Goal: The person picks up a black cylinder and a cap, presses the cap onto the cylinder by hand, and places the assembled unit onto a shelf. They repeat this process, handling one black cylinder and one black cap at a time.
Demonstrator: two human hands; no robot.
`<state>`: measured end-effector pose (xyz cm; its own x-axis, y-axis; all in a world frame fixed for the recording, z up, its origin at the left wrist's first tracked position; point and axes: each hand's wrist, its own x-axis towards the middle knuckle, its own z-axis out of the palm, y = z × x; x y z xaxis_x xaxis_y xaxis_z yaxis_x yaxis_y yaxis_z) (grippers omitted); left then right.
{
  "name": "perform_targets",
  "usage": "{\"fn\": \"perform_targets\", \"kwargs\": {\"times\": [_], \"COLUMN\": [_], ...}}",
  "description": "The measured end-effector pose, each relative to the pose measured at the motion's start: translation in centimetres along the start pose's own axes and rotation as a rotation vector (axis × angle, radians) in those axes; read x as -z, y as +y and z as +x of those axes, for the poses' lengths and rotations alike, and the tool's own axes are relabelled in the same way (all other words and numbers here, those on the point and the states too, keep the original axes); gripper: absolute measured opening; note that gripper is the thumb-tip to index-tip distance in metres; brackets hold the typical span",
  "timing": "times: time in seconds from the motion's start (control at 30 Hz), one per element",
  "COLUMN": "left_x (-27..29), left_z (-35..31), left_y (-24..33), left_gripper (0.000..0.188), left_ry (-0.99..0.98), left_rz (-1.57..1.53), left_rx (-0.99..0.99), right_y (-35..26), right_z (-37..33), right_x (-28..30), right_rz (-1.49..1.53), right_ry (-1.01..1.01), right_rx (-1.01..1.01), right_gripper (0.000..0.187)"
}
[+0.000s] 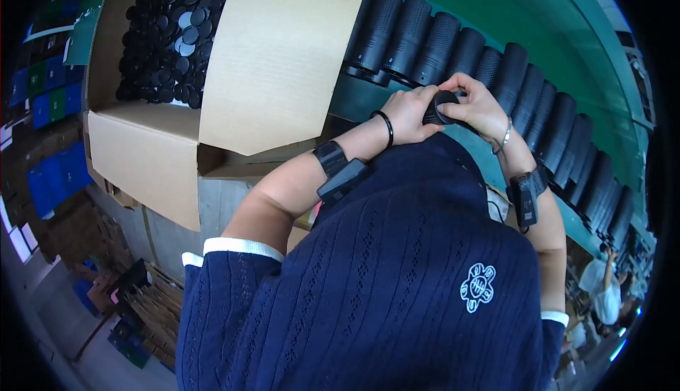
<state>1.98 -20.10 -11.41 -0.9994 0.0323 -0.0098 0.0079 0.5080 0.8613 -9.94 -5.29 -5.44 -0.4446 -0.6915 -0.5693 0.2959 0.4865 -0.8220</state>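
My left hand (409, 117) is closed around a short-looking black cylinder (431, 112), its round end turned up toward me. From the other side, my right hand (483, 110) grips the same piece, thumb pressed on the round end and fingers curled over the far rim. Whether a separate disc lies under that thumb cannot be made out. Just beyond both hands stretches a row of black textured cylinders (437, 45), lying side by side. To the left, an open cardboard box (145, 123) holds many black discs (166, 51), a few with pale faces.
The green table (552, 33) carries the row of cylinders, which runs down to the right. A raised box flap (283, 58) stands between the discs and my hands. Blue bins (60, 175) are at the far left; another person (602, 288) is at the far right.
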Motion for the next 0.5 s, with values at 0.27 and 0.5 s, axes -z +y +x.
{"fn": "perform_targets", "kwargs": {"times": [0.27, 0.5], "left_x": [-0.06, 0.10], "left_z": [-0.01, 0.02], "left_y": [0.10, 0.27], "left_gripper": [0.063, 0.063], "left_ry": [0.003, -0.002], "left_rz": [0.001, 0.016], "left_rx": [-0.003, -0.008], "right_y": [-0.11, -0.44], "right_z": [0.15, 0.36], "right_x": [0.11, -0.35], "right_rz": [-0.033, -0.079], "right_ry": [0.015, 0.048], "right_rx": [-0.004, 0.018], "right_gripper": [0.030, 0.029]}}
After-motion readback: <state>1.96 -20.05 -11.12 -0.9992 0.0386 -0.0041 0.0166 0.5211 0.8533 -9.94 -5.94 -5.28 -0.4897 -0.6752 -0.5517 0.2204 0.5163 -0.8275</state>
